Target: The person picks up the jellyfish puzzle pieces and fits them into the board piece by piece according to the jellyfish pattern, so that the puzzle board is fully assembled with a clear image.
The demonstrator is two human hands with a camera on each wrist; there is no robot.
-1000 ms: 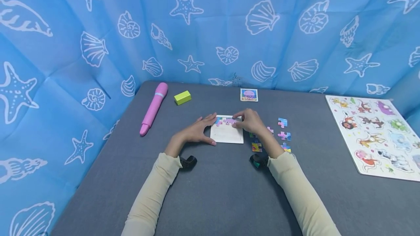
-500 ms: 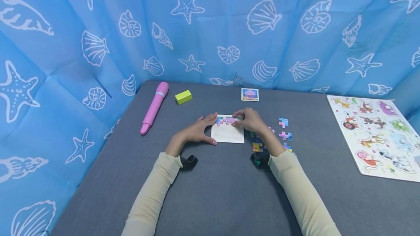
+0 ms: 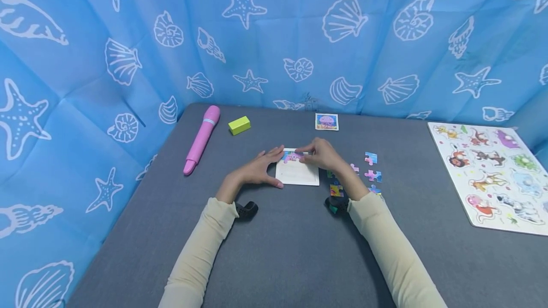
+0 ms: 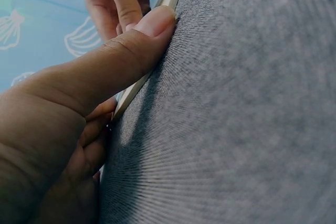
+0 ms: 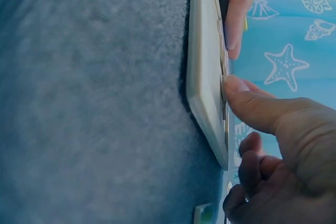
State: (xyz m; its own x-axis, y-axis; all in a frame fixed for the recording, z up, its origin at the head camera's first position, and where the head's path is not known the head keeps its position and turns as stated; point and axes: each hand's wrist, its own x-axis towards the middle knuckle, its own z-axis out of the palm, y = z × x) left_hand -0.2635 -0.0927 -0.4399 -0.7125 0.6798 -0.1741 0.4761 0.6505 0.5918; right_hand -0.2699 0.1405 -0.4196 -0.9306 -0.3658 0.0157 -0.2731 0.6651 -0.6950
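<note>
In the head view a small white puzzle tray (image 3: 298,175) lies on the grey table. My left hand (image 3: 256,171) grips its left side, with the thumb (image 4: 155,22) on the near edge and the fingers at the far left corner. Blue and pink jigsaw pieces (image 3: 291,157) lie along the tray's far edge. At that edge my right hand (image 3: 324,156) pinches a jigsaw piece, mostly hidden under the fingers. From the right wrist view, the right thumb (image 5: 239,90) rests at the tray's top surface, close to the left hand's fingers.
Several loose jigsaw pieces (image 3: 373,176) lie right of the tray, partly behind the right forearm. Behind it is a jellyfish picture card (image 3: 327,121). A pink microphone-like toy (image 3: 202,139) and a green block (image 3: 239,125) lie at left, an animal puzzle board (image 3: 492,177) at right.
My right hand has shifted slightly left along the tray's far edge, and the pink pieces there now sit closer together. The left hand stays in place on the tray.
</note>
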